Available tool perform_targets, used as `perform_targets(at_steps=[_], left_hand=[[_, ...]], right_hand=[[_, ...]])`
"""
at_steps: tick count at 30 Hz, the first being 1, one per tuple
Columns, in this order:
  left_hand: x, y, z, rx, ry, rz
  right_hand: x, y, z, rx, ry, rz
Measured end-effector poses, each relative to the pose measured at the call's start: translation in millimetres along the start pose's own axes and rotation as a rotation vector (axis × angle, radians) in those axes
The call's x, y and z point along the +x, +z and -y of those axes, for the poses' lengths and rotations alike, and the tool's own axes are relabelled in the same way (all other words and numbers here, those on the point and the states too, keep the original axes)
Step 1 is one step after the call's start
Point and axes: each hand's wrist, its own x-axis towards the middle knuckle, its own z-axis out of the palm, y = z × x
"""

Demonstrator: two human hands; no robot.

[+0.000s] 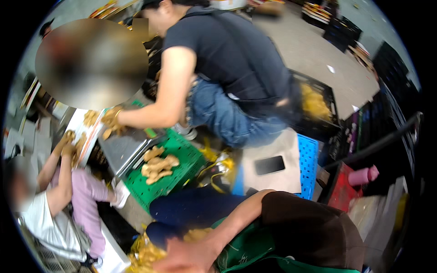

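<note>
Head view: some ginger (198, 234) lies near the worker's blurred right hand (185, 256); from over here I can't tell whether its grip holds any.

black phone (270, 165) on pale sheet (277, 146) | blue crate (308, 164) beneath | pink bottle (362, 176)

Light was fairly bright and diffuse, right hand (189, 255) motion-blurred, upper-left oval patch (91, 63) smeared, fisheye edges bent, corners black.
</note>
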Motion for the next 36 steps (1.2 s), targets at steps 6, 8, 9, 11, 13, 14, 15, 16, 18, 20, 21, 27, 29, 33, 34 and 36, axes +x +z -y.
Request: perform_targets(at_steps=[6,8,9,11,13,14,15,16,18,20,21,27,29,33,34,36], left_hand=[[6,39,-30,-0.079,0.183,0.414],[1,55,-44,-0.131,0.239,0.583],[2,60,-49,-0.148,0.274,0.644],[-2,69,-60,-0.177,0.340,0.759],[-1,74,-70,-0.185,0.384,0.835],[-3,79,-76,-0.201,0.412,0.887],[-7,87,-83,-0.228,0.449,0.956],[-11,95,-90,-0.236,0.515,1.027],[11,83,-92,0.027,0.756,0.878],[10,95,-85,-0.077,0.612,0.968],[17,92,-77,-0.085,0.489,1.023],[39,79,-48,-0.097,0.159,1.120],[50,62,-33,-0.045,0.161,1.048],[70,41,-42,0.029,0.055,0.867],[76,39,-45,0.023,0.019,0.823],[91,36,-57,-0.060,-0.020,0.745]], right_hand=[[-6,-47,70,0.129,0.068,0.014],[-16,-60,95,0.136,0.104,-0.039],[-17,-66,97,0.091,0.093,-0.081],[-22,-81,111,0.145,0.071,-0.109],[-28,-99,150,-0.085,0.110,-0.088],[-37,-100,165,-0.095,0.063,-0.173],[-49,-101,184,-0.127,0.011,-0.275],[-63,-98,205,-0.172,-0.039,-0.386],[-69,-119,225,-0.239,-0.107,-0.378],[-102,-117,269,-0.414,-0.203,-0.770],[-110,-132,280,-0.460,-0.210,-0.909],[-225,-311,425,-1.198,0.026,-1.679],[-260,-387,439,-1.617,-0.054,-1.668],[-324,-470,420,-1.616,0.109,-1.741],[-364,-493,411,-1.592,0.170,-1.694],[-435,-517,364,-1.688,0.516,-1.694]])
